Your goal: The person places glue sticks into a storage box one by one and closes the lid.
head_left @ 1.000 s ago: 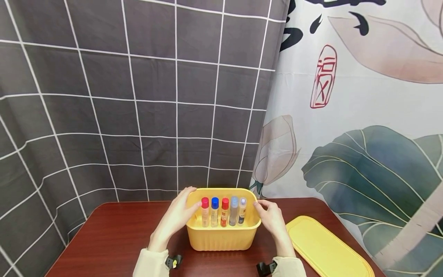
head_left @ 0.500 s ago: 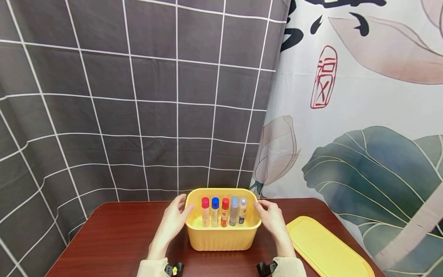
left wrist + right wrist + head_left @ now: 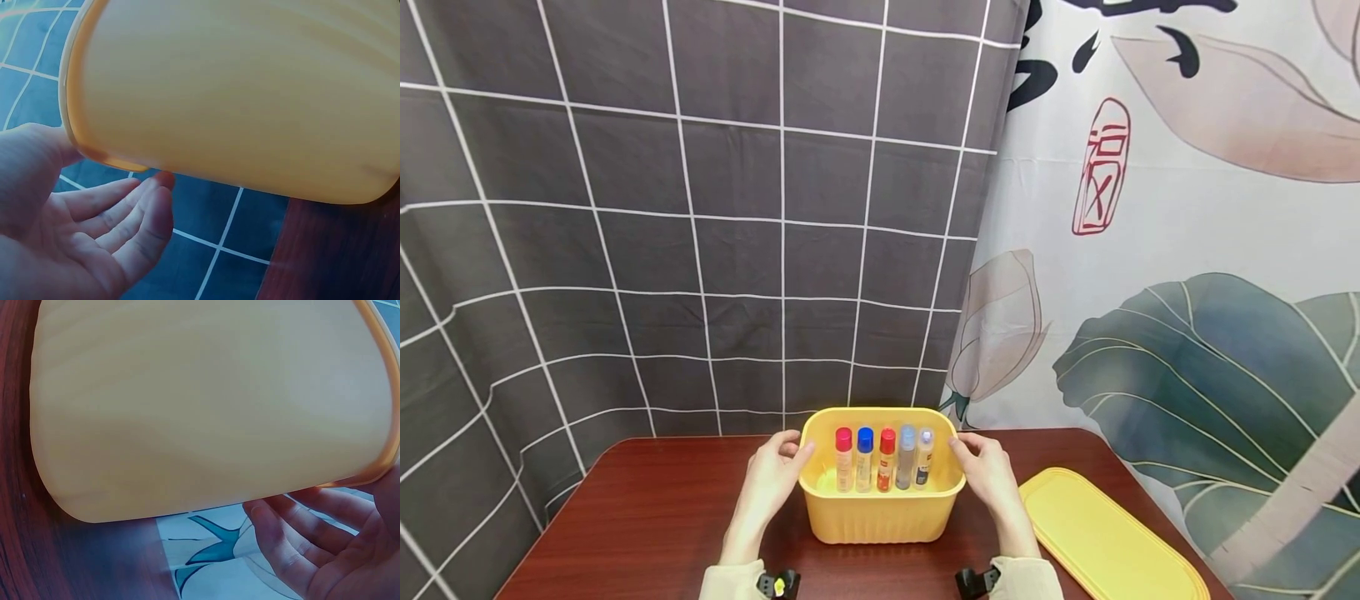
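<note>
A yellow plastic storage box stands in the middle of the table. Inside it, several slim clear tubes stand upright in a row, among them a pink-capped tube, a blue-capped tube and a red-capped tube. My left hand grips the box's left end, thumb at the rim. In the left wrist view its fingers curl up below the rim, against the outer wall. My right hand holds the opposite end the same way; its fingers show beside the wall in the right wrist view.
A yellow lid lies flat on the table to the right, near the right edge. The dark red wooden table ends at a grey checked curtain behind, with a printed white curtain at the right.
My left hand has drawn back from over the box's inside and taken hold of its left rim. The box has shifted very slightly left. The right hand keeps its place.
</note>
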Available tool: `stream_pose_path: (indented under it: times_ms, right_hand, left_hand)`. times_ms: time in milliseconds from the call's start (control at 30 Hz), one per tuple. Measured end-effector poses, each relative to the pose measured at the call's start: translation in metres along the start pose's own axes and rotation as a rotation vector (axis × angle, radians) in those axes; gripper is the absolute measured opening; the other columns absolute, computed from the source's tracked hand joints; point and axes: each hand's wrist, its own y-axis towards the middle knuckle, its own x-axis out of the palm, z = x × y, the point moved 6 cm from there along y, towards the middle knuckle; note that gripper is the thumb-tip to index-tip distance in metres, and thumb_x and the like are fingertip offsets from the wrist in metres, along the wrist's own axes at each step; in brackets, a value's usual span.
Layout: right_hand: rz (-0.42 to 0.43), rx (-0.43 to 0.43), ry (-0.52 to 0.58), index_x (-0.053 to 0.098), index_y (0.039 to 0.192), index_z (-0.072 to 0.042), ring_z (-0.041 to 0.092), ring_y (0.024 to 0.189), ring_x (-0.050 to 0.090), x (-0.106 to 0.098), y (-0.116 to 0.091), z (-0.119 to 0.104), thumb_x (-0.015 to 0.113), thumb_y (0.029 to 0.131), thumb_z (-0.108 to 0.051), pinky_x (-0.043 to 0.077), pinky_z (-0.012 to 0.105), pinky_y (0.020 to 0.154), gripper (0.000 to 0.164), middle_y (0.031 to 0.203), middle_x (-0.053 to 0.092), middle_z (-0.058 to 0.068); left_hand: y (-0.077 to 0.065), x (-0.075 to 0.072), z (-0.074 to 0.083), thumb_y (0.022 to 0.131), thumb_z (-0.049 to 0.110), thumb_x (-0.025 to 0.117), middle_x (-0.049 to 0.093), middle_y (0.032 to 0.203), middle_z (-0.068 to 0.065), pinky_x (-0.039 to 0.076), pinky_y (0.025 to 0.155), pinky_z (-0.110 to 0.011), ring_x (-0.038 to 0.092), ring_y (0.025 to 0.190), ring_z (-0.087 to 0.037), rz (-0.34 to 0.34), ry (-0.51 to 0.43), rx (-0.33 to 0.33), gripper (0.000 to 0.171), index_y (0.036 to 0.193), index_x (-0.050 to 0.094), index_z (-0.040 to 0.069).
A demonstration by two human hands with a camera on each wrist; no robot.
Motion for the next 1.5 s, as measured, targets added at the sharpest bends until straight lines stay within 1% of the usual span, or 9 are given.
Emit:
stream_pose_path:
  times_ms: [167,333,500,700,933,1100,1233,1367,1500]
  right_hand:
    - [0.001,0.003,0.002,0.070,0.114,-0.001,0.026,0.096,0.066,-0.002,-0.002,0.000,0.063,0.096,-0.023,0.053,0.046,0.085,0.029,0.107,0.069,0.014]
    - [0.010,0.013,0.009,0.070,0.114,-0.001,0.027,0.096,0.066,-0.004,-0.004,0.002,0.062,0.097,-0.023,0.053,0.047,0.086,0.029,0.107,0.069,0.014]
    - [0.024,0.019,0.008,0.071,0.113,-0.002,0.026,0.096,0.066,-0.006,-0.002,0.002,0.062,0.097,-0.024,0.053,0.046,0.086,0.029,0.107,0.070,0.013]
    - [0.040,-0.005,0.009,0.072,0.112,-0.003,0.027,0.099,0.065,-0.008,0.002,-0.001,0.058,0.099,-0.030,0.052,0.047,0.087,0.033,0.105,0.070,0.012]
    - [0.026,0.053,0.125,0.069,0.115,-0.001,0.027,0.081,0.070,-0.020,-0.003,0.006,0.057,0.100,-0.028,0.058,0.043,0.074,0.033,0.094,0.071,0.014]
    - [0.005,-0.001,0.007,0.068,0.117,-0.002,0.024,0.081,0.070,-0.038,-0.010,0.004,0.059,0.099,-0.024,0.057,0.041,0.074,0.030,0.097,0.071,0.012]
    - [-0.004,-0.041,-0.113,0.067,0.119,-0.002,0.022,0.082,0.071,-0.058,-0.018,0.004,0.059,0.099,-0.023,0.056,0.042,0.078,0.030,0.108,0.069,0.016]
    - [-0.037,-0.047,-0.198,0.066,0.120,-0.004,0.018,0.076,0.069,-0.079,-0.027,0.011,0.062,0.097,-0.025,0.055,0.037,0.073,0.032,0.112,0.069,0.014]
    - [-0.061,-0.059,-0.277,0.068,0.119,-0.006,0.020,0.084,0.069,-0.102,-0.035,0.023,0.064,0.095,-0.026,0.052,0.035,0.072,0.031,0.110,0.069,0.011]
  left_hand:
    - [0.000,0.001,-0.001,0.088,0.024,0.073,0.060,0.077,-0.006,0.048,0.060,-0.029,0.056,0.067,-0.017,0.008,-0.006,-0.029,0.033,0.107,0.066,-0.003]
    - [0.001,0.006,-0.005,0.089,0.022,0.072,0.058,0.074,-0.005,0.048,0.053,-0.028,0.053,0.058,-0.016,-0.004,-0.055,-0.049,0.027,0.100,0.065,-0.002]
    - [0.004,0.009,-0.009,0.090,0.020,0.070,0.058,0.074,-0.006,0.049,0.052,-0.029,0.054,0.057,-0.017,-0.018,-0.089,-0.062,0.024,0.098,0.062,0.000]
    - [0.006,0.005,-0.012,0.090,0.019,0.070,0.059,0.076,-0.007,0.050,0.053,-0.030,0.054,0.058,-0.019,-0.013,-0.103,-0.073,0.023,0.100,0.061,-0.001]
    - [0.008,0.002,-0.015,0.090,0.020,0.070,0.059,0.077,-0.008,0.051,0.054,-0.029,0.056,0.060,-0.021,-0.022,-0.100,-0.085,0.024,0.101,0.061,0.000]
    - [0.006,0.000,-0.017,0.091,0.020,0.070,0.059,0.076,-0.008,0.050,0.054,-0.029,0.056,0.060,-0.024,-0.023,-0.099,-0.100,0.025,0.101,0.061,-0.001]
    - [0.004,0.001,-0.017,0.091,0.020,0.070,0.058,0.076,-0.007,0.051,0.055,-0.029,0.056,0.060,-0.021,-0.030,-0.099,-0.106,0.025,0.101,0.061,0.000]
    - [0.003,0.002,-0.015,0.091,0.020,0.069,0.058,0.076,-0.007,0.049,0.057,-0.029,0.054,0.063,-0.019,-0.024,-0.076,-0.094,0.023,0.100,0.061,0.000]
    - [0.002,0.004,-0.012,0.091,0.019,0.069,0.057,0.075,-0.007,0.048,0.055,-0.029,0.052,0.061,-0.018,-0.027,-0.073,-0.088,0.022,0.099,0.061,0.000]
